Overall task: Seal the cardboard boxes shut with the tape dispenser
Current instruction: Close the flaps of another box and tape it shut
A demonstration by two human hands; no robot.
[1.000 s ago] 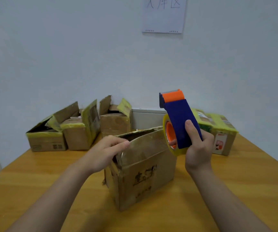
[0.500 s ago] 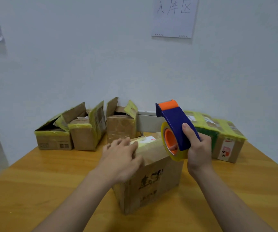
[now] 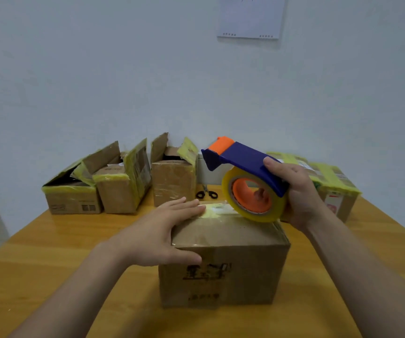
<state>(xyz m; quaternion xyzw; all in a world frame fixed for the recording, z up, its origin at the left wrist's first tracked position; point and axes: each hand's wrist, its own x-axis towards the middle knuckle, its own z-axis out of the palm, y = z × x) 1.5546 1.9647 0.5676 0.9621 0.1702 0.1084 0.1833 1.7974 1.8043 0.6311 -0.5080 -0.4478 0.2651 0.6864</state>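
Note:
A brown cardboard box with dark printed characters on its front stands in the middle of the wooden table, its top flaps folded down. My left hand lies flat on the left part of the lid, fingers straight, thumb over the front edge. My right hand grips the blue and orange tape dispenser, tilted so its yellowish tape roll touches the right rear of the lid.
Three open boxes with yellow tape line the wall at the back left. A taped box sits at the back right. Black-handled scissors lie behind the middle box. The table edge falls away at left.
The box has been turned to face me squarely and its flaps are down. My left hand flattened on the lid. The dispenser tipped forward and came down onto the box top.

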